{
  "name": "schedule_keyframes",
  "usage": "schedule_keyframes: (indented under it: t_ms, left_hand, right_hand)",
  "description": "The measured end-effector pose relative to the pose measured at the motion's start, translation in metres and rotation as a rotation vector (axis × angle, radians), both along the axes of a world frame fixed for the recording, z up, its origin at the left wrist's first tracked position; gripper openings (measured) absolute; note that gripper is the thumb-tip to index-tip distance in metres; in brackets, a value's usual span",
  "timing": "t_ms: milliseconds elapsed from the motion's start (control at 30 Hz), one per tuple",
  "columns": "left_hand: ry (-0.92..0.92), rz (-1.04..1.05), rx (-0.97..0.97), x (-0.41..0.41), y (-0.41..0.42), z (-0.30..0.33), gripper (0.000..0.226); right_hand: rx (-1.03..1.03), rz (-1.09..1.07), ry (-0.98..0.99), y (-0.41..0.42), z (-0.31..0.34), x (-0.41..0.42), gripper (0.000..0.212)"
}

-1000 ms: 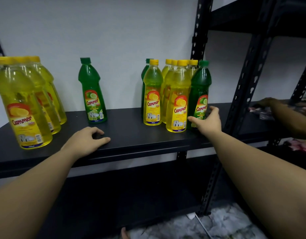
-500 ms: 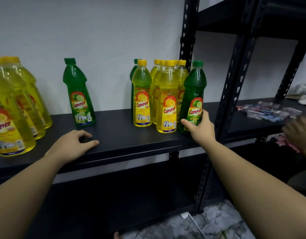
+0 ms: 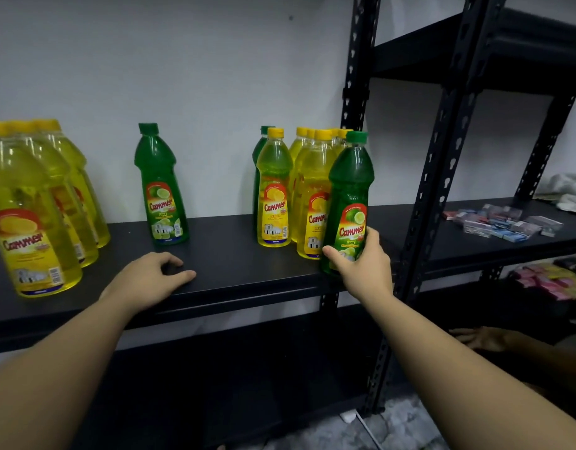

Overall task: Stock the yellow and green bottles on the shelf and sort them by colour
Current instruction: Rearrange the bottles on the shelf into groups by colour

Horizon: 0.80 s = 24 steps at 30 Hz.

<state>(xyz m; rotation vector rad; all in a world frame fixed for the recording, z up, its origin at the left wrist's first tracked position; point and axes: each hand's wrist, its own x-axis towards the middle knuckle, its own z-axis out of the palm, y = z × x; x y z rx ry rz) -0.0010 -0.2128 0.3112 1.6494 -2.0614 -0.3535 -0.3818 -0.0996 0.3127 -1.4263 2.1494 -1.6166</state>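
The sorting looks roughly half done. Three large yellow bottles (image 3: 36, 219) stand together at the left of the shelf (image 3: 234, 271), and one green bottle (image 3: 161, 190) stands alone beside them. The middle cluster of yellow bottles (image 3: 307, 190) is still mixed: another green bottle (image 3: 259, 157) sits half hidden behind it, though how many bottles stand there is hard to tell. The right hand (image 3: 361, 267) grips a green bottle (image 3: 348, 203) low on its label, thumb and fingers curled round it. The left hand (image 3: 150, 277) rests on the shelf edge, fingers loosely curled, holding nothing.
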Motion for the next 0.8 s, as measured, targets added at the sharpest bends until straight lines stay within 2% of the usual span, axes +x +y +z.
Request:
schedule_keyframes:
  t_ms: [433,600,800]
  left_hand:
    - [0.013,0.014,0.018,0.001,0.004,0.004,0.051]
    - [0.026,0.026,0.019,-0.001,0.004,0.004,0.052]
    - [0.091,0.041,0.073,0.004,-0.005,0.001,0.057]
  right_hand:
    - [0.04,0.222,0.087,-0.032,0.004,0.098,0.073]
    - [0.079,0.266,0.103,-0.053,0.007,0.126,0.086]
    - [0.139,0.298,0.121,-0.081,0.009,0.155,0.083]
